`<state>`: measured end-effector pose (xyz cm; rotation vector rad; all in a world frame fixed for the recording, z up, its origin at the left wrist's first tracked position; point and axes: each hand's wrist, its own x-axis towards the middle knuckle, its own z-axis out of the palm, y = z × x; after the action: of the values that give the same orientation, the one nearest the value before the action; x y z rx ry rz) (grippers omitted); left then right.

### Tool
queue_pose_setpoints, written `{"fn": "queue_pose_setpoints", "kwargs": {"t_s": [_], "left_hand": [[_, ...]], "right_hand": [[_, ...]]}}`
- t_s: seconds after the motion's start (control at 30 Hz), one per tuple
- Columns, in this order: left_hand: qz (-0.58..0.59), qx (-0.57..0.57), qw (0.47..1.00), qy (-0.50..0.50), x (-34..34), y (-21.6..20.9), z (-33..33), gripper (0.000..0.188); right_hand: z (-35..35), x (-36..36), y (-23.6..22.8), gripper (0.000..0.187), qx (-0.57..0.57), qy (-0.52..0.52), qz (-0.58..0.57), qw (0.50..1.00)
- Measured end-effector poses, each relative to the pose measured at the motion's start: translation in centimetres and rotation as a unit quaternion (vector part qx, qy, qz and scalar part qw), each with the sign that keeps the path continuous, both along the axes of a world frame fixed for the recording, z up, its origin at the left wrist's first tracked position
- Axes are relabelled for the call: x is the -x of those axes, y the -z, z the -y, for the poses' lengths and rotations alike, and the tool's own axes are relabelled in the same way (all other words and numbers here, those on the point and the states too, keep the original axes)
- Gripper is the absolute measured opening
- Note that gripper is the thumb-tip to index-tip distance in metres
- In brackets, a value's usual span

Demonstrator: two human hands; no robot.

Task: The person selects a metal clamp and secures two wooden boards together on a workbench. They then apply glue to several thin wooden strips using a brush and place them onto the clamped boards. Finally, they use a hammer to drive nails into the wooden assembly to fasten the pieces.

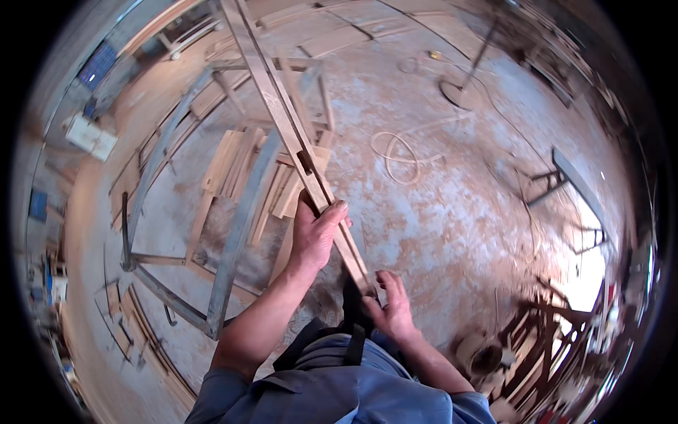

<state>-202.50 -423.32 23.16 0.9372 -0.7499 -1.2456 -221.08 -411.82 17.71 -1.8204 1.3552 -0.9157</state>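
A long wooden rail [277, 106] with a groove along its length and a dark mortise slot slants up from my waist toward the far left. My left hand [316, 230] is wrapped round it a little below the slot, thumb across the top. At the rail's near end is my right hand [390, 308], its fingers spread and its thumb at the wood; whether the thumb touches cannot be told. The rail's far end runs out of view at the top.
A grey metal frame [244, 225] stands at the left, with several wooden pieces [233, 164] by it. Coiled hose [397, 157] lies on the dusty floor. A stand with a round base [453, 94] is far right, a narrow bench [575, 185] at right, scrap wood [540, 346] near right.
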Motion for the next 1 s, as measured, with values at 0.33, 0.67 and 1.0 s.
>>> {"fn": "queue_pose_setpoints", "kwargs": {"t_s": [0.33,0.67,1.0], "left_hand": [[0.028,-0.088,0.957,0.276,6.6,0.7,-12.2,0.042],[-0.06,0.047,0.917,0.391,28.6,-0.8,-27.0,0.039],[0.59,0.587,0.41,0.373,41.8,-9.0,-42.5,0.054]], "right_hand": [[-29.0,17.1,4.7,0.039,-0.27,0.415,0.131,0.859],[-28.2,20.4,-9.6,0.062,0.033,0.297,-0.148,0.943],[-51.9,39.4,-2.3,0.017,-0.067,0.381,-0.256,0.886]]}}
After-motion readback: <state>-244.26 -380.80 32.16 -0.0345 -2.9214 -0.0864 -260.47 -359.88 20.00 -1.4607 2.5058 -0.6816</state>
